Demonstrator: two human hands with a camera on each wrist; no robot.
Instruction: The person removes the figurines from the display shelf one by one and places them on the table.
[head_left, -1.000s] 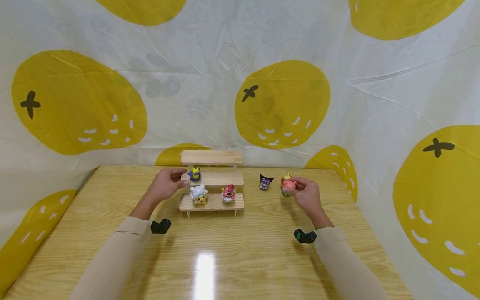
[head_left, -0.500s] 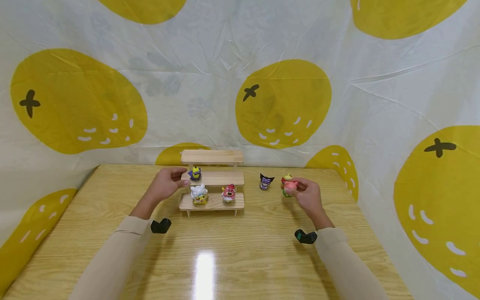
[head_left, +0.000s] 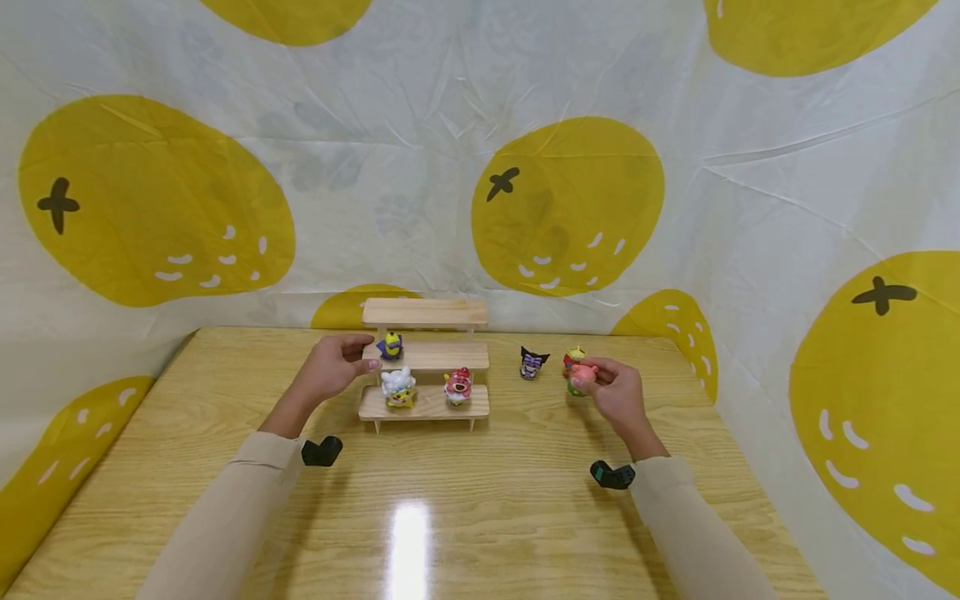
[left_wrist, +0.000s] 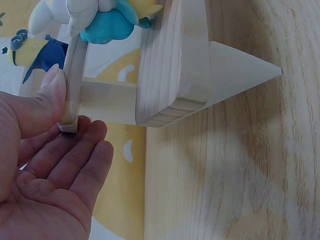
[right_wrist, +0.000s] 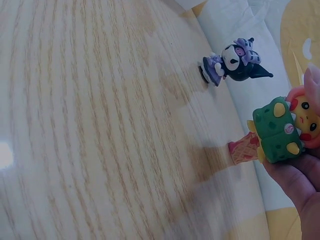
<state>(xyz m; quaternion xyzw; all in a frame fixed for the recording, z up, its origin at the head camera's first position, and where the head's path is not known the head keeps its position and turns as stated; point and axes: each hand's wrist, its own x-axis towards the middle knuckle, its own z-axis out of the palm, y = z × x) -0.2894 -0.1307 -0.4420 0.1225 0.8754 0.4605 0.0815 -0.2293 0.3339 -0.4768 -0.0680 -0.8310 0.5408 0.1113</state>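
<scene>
My left hand (head_left: 330, 369) grips the left end of the middle board of a small wooden tiered shelf (head_left: 450, 357). In the left wrist view my thumb lies on top of that board and fingers pass under its edge. My right hand (head_left: 617, 393) holds a figurine (right_wrist: 280, 131) with a pink hood, a yellow face and a green spotted body. Right behind it stands another figurine (head_left: 573, 358), red with a yellow-green top, partly hidden. To its left is a black-eared purple figurine (head_left: 531, 363) on the table.
A blue-and-yellow figurine (head_left: 390, 346) stands on the middle board's left. The lowest board bears a white-hatted figurine (head_left: 398, 388) and a red-and-white one (head_left: 457, 387). A patterned curtain (head_left: 420, 200) hangs behind the wooden table (head_left: 510, 500).
My right hand and the pink-hooded figurine have shifted very slightly toward me and to the right, showing more of the figurine behind. My left hand keeps its hold on the shelf.
</scene>
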